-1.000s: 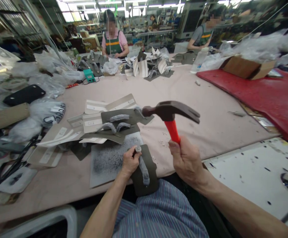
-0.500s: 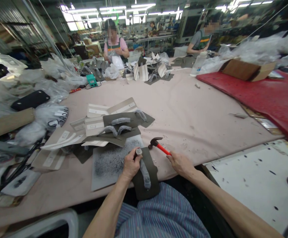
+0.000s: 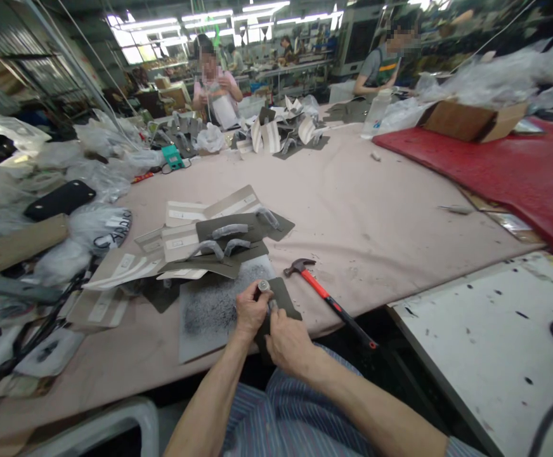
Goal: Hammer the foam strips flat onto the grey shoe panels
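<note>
My left hand (image 3: pixel 250 310) is closed round a short punch-like tool (image 3: pixel 264 286), its round metal head facing up. Beneath it lies a dark olive panel (image 3: pixel 286 297) with a plastic-wrapped strap handle, at the table's front edge. My right hand (image 3: pixel 290 337) has its fingers curled on that panel's handle, close beside my left hand, and covers most of it. To the right, a claw hammer (image 3: pixel 321 291) with a red and black grip lies on the table, its grip end jutting past the edge. A speckled grey board (image 3: pixel 205 327) lies left of my left hand.
More panels with wrapped handles (image 3: pixel 231 230) are piled beyond the board. Plastic bags (image 3: pixel 98 171) crowd the left side. A red sheet (image 3: pixel 476 168) with a cardboard box (image 3: pixel 471 120) covers the right. Two people (image 3: pixel 217 95) work across the table.
My right hand has let go of the hammer, which now lies on the table, and has moved left onto the panel's handle. My left hand still holds the punch-like tool.
</note>
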{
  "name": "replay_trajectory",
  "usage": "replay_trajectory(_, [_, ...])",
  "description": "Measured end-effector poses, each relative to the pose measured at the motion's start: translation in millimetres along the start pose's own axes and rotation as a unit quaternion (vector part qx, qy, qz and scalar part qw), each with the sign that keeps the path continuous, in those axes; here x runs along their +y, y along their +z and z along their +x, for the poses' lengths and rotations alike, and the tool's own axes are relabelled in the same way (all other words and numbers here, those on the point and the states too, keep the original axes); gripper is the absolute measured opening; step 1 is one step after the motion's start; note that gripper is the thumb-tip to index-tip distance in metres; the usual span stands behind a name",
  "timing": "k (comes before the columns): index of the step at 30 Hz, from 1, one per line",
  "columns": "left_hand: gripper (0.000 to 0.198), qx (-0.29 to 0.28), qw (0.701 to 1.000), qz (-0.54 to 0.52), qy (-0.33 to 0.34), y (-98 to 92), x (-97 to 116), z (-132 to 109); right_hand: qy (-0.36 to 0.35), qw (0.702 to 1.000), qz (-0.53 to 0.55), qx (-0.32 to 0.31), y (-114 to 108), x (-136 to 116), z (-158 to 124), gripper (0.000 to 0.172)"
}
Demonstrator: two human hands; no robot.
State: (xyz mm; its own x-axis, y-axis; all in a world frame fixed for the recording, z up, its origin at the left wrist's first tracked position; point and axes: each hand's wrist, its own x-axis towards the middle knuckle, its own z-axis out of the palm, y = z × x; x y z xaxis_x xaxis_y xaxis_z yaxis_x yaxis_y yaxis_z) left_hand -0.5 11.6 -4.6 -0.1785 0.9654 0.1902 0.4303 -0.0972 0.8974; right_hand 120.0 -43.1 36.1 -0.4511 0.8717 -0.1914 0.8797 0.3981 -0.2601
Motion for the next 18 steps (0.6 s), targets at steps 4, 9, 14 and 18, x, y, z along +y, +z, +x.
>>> replay_trajectory(4, [0.013, 0.034, 0.998, 0.050, 0.014, 7.0, 7, 3, -0.024, 0.999, -0.029, -0.024, -4, 9, 4, 0.050])
replay_trajectory(9, [0.026, 0.144, 0.983, -0.092, -0.069, -6.6, 15, 26, -0.021, 0.999, 0.004, -0.041, -5, 22, 2, 0.049])
replay_trajectory(14, [0.019, 0.074, 0.995, -0.064, -0.018, -43.7, -3, 8, 0.041, 0.969, 0.236, 0.061, -26, 60, 14, 0.033])
replay_trajectory(18, [0.017, 0.104, 0.990, -0.072, -0.061, -51.5, -21, -15, 0.134, 0.873, 0.418, 0.211, -67, 61, 44, 0.030])
